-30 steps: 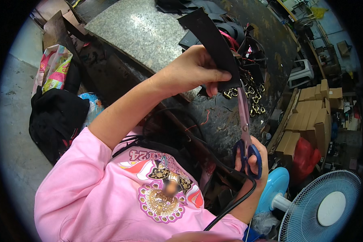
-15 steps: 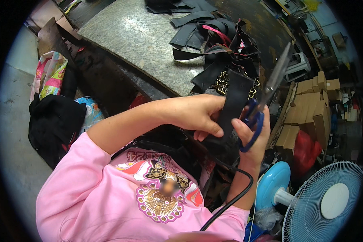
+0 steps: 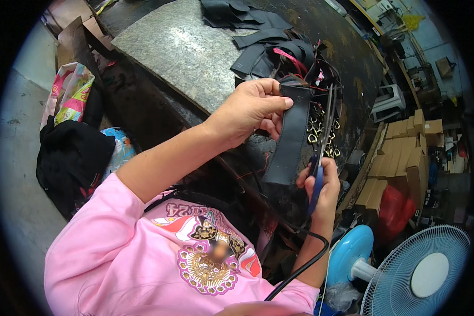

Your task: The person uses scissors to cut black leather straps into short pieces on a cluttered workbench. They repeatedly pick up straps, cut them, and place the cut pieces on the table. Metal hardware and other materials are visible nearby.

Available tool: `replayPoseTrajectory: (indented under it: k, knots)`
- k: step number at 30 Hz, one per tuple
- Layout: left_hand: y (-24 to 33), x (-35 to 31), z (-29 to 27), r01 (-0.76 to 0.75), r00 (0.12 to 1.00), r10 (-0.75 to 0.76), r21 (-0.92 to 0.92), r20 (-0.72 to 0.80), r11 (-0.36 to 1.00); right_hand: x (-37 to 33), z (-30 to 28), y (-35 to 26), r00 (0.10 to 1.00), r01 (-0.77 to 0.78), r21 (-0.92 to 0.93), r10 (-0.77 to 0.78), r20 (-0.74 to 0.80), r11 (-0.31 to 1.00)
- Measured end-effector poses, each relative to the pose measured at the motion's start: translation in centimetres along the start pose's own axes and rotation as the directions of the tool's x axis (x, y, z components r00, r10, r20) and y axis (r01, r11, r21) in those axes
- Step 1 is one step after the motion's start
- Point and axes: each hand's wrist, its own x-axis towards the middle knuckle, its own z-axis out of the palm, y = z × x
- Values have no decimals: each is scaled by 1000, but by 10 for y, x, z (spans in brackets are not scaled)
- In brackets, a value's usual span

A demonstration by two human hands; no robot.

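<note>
My left hand [image 3: 258,108] pinches the upper end of a black stitched strap [image 3: 289,139], thumb on its face. The strap hangs down at a slant over the table edge. To its right, my right hand [image 3: 323,184] grips blue-handled scissors [image 3: 325,129], whose blades point up and away. The blades look nearly together and stand apart from the strap. Behind them lie brass-coloured metal rings or clasps [image 3: 315,138]. Farther back is a heap of black straps [image 3: 260,55] with a pink strip [image 3: 289,59] among them.
A grey speckled board [image 3: 168,50] covers part of the dark table. At the right are cardboard boxes [image 3: 403,152], a red plastic bag [image 3: 395,208], a white stool [image 3: 388,102] and a fan [image 3: 429,274]. A black cable [image 3: 324,245] runs past my right forearm. Bags [image 3: 71,158] lie at the left.
My left hand has moved up and away, turning the strap so its stitched face shows. My right hand has lowered slightly, and the scissors have swung more upright and leftward.
</note>
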Motion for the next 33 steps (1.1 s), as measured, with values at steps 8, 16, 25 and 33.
replayPoseTrajectory:
  k: [8, 16, 25, 33]
  knots:
    - [-3, -3, 1, -38, 999, 37, 44, 31, 998, -12, -3, 1, 976, 92, -700, -203, -78, 708]
    - [-7, -5, 5, 1, 999, 2, -53, 52, 999, -18, -1, -7, 960, -206, 244, 147, 239, 948]
    - [-6, -6, 7, 31, 998, -27, -48, 64, 998, -20, -1, 6, 979, -150, 217, 115, 166, 965]
    - [-12, -4, 7, 17, 999, -15, -24, 45, 1000, -23, 8, 9, 982, -170, 246, 142, 128, 954]
